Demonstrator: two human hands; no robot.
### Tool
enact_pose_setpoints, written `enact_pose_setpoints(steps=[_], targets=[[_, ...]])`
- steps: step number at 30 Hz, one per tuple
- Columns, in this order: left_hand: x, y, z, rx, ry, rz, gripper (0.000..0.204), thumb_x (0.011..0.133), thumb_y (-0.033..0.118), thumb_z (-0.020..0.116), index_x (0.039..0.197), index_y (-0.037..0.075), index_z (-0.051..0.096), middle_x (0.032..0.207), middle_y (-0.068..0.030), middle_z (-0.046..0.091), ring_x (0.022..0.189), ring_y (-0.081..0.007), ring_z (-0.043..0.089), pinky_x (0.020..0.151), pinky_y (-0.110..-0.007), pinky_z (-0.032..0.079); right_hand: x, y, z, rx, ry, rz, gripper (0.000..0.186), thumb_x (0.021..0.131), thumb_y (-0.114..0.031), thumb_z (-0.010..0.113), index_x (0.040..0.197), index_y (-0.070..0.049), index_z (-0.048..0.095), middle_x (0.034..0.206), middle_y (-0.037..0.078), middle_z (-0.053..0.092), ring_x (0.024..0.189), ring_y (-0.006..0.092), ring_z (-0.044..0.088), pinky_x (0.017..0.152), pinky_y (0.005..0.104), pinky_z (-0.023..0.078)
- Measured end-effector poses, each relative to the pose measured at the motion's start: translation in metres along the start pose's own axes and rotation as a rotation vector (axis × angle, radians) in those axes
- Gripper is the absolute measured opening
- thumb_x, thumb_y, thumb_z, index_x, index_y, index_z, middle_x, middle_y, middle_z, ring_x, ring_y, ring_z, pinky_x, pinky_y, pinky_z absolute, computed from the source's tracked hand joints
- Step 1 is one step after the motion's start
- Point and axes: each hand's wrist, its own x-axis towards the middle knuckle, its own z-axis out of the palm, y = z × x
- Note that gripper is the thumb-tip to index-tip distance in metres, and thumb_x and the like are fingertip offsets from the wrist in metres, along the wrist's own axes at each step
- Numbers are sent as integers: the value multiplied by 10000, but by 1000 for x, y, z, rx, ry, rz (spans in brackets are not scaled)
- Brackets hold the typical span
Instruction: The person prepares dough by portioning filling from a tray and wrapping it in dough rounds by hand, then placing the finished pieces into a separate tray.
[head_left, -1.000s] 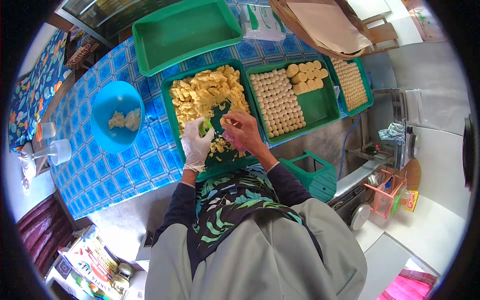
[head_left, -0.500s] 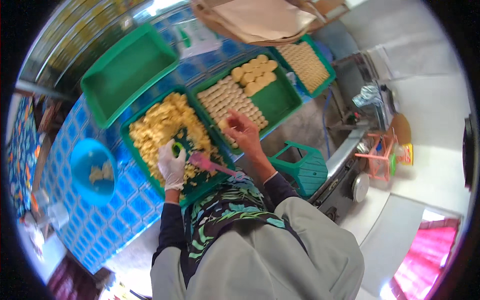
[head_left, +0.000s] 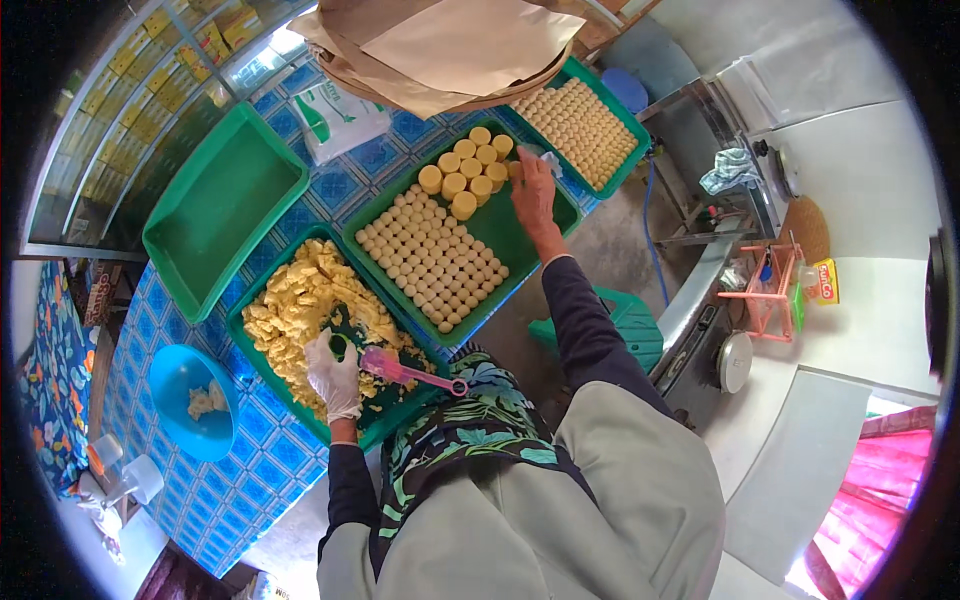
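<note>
My left hand (head_left: 335,378), in a white glove, rests in the near green tray (head_left: 262,362) of crumbly yellow dough (head_left: 295,305) and is closed around a small green mould (head_left: 339,347). A pink spatula (head_left: 402,369) lies in that tray beside it. My right hand (head_left: 533,187), bare, reaches out to the far end of the middle green tray (head_left: 520,240), its fingers beside a cluster of larger yellow cylinders (head_left: 466,172). Whether it holds one is hidden. Rows of small pale rounds (head_left: 432,262) fill the nearer part of that tray.
A third tray of small rounds (head_left: 583,125) lies at the far right, partly under brown paper (head_left: 450,45). An empty green tray (head_left: 218,205), a white bag (head_left: 340,120) and a blue bowl (head_left: 188,400) sit on the blue-tiled counter (head_left: 225,470). A green stool (head_left: 628,325) stands below.
My right hand has left the dough tray and stretched out to the far end of the middle tray. The pink spatula now lies in the dough tray. My head has turned right.
</note>
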Motion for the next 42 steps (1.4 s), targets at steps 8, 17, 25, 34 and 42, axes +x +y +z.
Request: enact_pose_setpoints(steps=[8,17,25,34,42], targets=[[0,8,5,72,38,13,392,747,142,732,1111,35,632,1019,-158,604,939,-325,614,825,-398,500,5,8,13,108,-48,9,705,768,104,601,1424,-88,427,1231,204,564,1128,398,559,899,459,504],[-5,1,0,-7,80,-15,384,749,167,735,1100,37,651,965,-148,627,922,-313,617,807,-404,503,-26,-64,-49,243,87,100,494,766,48,683,1243,-49,599,1035,150,638,882,310,629,721,393,525],[49,20,-3,-149,253,232,414,759,134,733,1143,28,623,1007,-166,611,971,-348,593,827,-420,488,-165,-209,-65,367,-517,-242,471,718,101,600,1136,-100,683,888,152,651,854,320,653,694,383,526],[70,2,-1,194,-47,437,343,732,100,678,1053,1,612,959,-185,586,941,-368,593,771,-458,479,-95,-92,-42,212,10,109,245,817,-31,615,1042,-59,708,784,141,658,736,276,661,650,381,508],[35,-8,2,70,-159,307,487,694,106,756,1157,11,638,922,-185,593,877,-367,610,741,-438,486,-30,20,-6,-58,-92,349,385,835,-192,603,1205,-112,675,961,194,694,895,355,669,778,448,517]])
